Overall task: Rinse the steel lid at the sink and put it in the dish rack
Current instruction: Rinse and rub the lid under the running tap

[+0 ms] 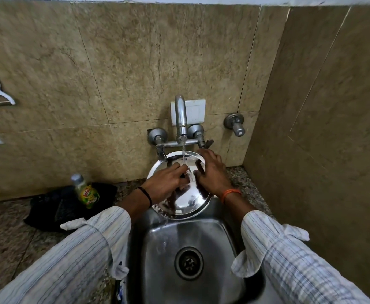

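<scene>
A round shiny steel lid [187, 199] is held tilted over the back of the steel sink [201, 233], right under the tap [180, 116]. A stream of water [183, 150] falls onto its upper part and runs off its lower rim into the basin. My left hand [165, 182] grips the lid near its centre, fingers curled around what looks like a dark knob. My right hand [210, 170] rests spread on the lid's right side, its fingers over the upper rim. No dish rack is in view.
A bottle of dish soap [85, 190] stands on a black cloth [54, 207] on the speckled counter to the left. Tap valves [234, 123] stick out of the stone wall behind the sink. A side wall [322, 150] closes in on the right. The drain [188, 263] lies below.
</scene>
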